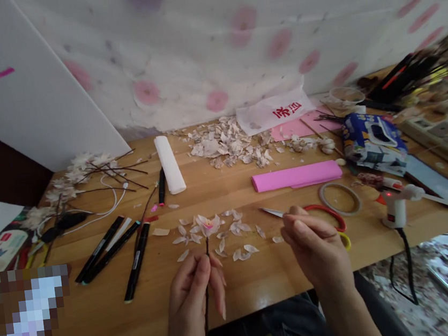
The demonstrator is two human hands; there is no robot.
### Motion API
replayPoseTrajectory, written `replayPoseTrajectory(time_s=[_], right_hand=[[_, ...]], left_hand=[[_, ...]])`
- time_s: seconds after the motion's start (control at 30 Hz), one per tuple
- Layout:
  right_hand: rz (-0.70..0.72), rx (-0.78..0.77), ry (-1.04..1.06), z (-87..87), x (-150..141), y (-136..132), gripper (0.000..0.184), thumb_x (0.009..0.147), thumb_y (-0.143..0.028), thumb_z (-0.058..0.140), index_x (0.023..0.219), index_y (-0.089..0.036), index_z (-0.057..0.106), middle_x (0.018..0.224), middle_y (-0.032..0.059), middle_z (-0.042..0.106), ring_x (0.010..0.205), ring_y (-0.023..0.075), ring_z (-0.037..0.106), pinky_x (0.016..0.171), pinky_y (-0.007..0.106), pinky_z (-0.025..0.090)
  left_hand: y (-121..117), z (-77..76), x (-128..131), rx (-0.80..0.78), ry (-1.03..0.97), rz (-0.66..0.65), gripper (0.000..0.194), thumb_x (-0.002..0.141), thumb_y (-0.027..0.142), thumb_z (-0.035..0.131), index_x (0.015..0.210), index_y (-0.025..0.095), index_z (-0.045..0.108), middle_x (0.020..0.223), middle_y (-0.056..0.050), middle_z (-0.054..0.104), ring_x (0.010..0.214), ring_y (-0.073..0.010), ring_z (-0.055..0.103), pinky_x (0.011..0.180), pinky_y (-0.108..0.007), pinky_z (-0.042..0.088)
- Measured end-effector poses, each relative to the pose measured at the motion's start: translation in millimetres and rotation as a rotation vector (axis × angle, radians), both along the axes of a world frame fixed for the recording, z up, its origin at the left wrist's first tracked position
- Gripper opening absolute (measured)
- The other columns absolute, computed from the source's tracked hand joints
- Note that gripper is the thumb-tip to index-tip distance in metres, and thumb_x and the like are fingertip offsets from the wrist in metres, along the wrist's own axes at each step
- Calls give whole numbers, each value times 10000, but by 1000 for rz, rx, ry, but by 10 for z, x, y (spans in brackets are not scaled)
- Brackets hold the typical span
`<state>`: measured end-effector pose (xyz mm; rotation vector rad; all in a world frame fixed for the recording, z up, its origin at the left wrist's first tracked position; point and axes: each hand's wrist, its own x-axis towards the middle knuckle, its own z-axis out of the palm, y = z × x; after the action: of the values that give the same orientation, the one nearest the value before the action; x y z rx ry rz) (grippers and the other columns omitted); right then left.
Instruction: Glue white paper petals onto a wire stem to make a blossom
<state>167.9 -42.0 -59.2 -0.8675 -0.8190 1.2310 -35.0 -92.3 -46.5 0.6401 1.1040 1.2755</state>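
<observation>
My left hand (195,287) pinches the dark thin stem of a flower (207,225) between thumb and fingers. The bloom has pale petals with a pink and yellow centre and stands upright. My right hand (315,244) is closed, thumb against fingers, over the table's right part; whatever it may hold is hidden. Just behind that hand lie scissors (328,211) with orange-red handles, their blades pointing left. Loose pale petals (237,228) are scattered on the wooden table (245,284) around the flower.
Black markers (136,261) lie at left, near bundled dried flowers (83,173). A white roll (170,164) and pink paper roll (297,176) lie behind, with a petal heap (224,141). At right are tape (340,199), a white glue gun (394,210) and a wipes pack (375,142).
</observation>
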Motion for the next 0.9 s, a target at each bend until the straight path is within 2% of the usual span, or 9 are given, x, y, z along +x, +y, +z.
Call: replayPoseTrajectory(time_s=[0.1, 0.17, 0.27, 0.33, 0.37, 0.5, 0.67, 0.77, 0.9], right_hand=[[-31, 41, 35, 79, 162, -18, 141, 734, -399, 923, 762, -335, 801, 829, 21, 583, 755, 168, 529, 587, 271, 408], [64, 102, 80, 166, 204, -87, 159, 770, -411, 892, 769, -324, 758, 942, 32, 676, 816, 191, 589, 646, 300, 460], [462, 220, 43, 308, 140, -199, 101, 922, -410, 753, 874, -325, 727, 801, 10, 764, 695, 184, 650, 652, 310, 476], [704, 198, -141, 366, 34, -226, 204, 1016, -414, 632, 893, -279, 724, 726, 21, 773, 647, 175, 681, 654, 302, 488], [746, 167, -259, 375, -25, -220, 279, 1041, -420, 586, 869, -249, 723, 731, 36, 776, 662, 172, 697, 664, 296, 493], [598, 116, -523, 292, -207, -136, 403, 1076, -413, 513, 820, -199, 738, 748, 47, 764, 727, 158, 717, 696, 257, 511], [363, 233, -557, 202, -244, -76, 191, 1016, -298, 643, 981, -257, 826, 876, 49, 811, 804, 179, 747, 756, 283, 556], [223, 314, -532, 206, -243, -73, 101, 910, -222, 779, 947, -288, 846, 875, 44, 817, 786, 199, 751, 747, 318, 575], [92, 306, -491, 198, -252, -97, 105, 817, -165, 850, 787, -258, 814, 751, 15, 769, 676, 159, 708, 652, 268, 553]], left_hand=[[20, -24, -21, 11, 8, -1, 345, 949, 502, 695, 791, 195, 691, 406, 84, 562, 400, -72, 416, 633, -245, 425], [27, -36, -14, 6, 3, -16, 360, 936, 517, 704, 779, 194, 689, 399, 84, 556, 385, -68, 432, 588, -236, 409], [19, -34, 8, -19, -7, -33, 370, 920, 527, 720, 760, 194, 688, 398, 77, 565, 386, -71, 462, 568, -227, 411], [-3, -21, 13, -22, 1, -69, 368, 919, 534, 718, 780, 194, 697, 416, 68, 589, 393, -77, 492, 565, -225, 417], [-18, -14, 10, -17, 10, -90, 370, 922, 539, 711, 790, 194, 697, 431, 62, 604, 395, -81, 507, 550, -225, 410], [-83, -10, -26, -30, 67, -120, 369, 951, 544, 667, 820, 199, 682, 469, 51, 633, 404, -94, 539, 526, -235, 396], [-92, -64, -49, 4, 134, -139, 372, 986, 528, 619, 831, 195, 682, 456, 49, 606, 416, -109, 527, 573, -266, 416], [-71, -51, -27, 9, 135, -147, 385, 971, 549, 629, 824, 198, 684, 453, 53, 588, 418, -110, 523, 555, -265, 404], [-78, 29, 19, -26, 131, -110, 406, 931, 584, 671, 803, 200, 701, 452, 60, 576, 426, -100, 515, 557, -261, 392]])
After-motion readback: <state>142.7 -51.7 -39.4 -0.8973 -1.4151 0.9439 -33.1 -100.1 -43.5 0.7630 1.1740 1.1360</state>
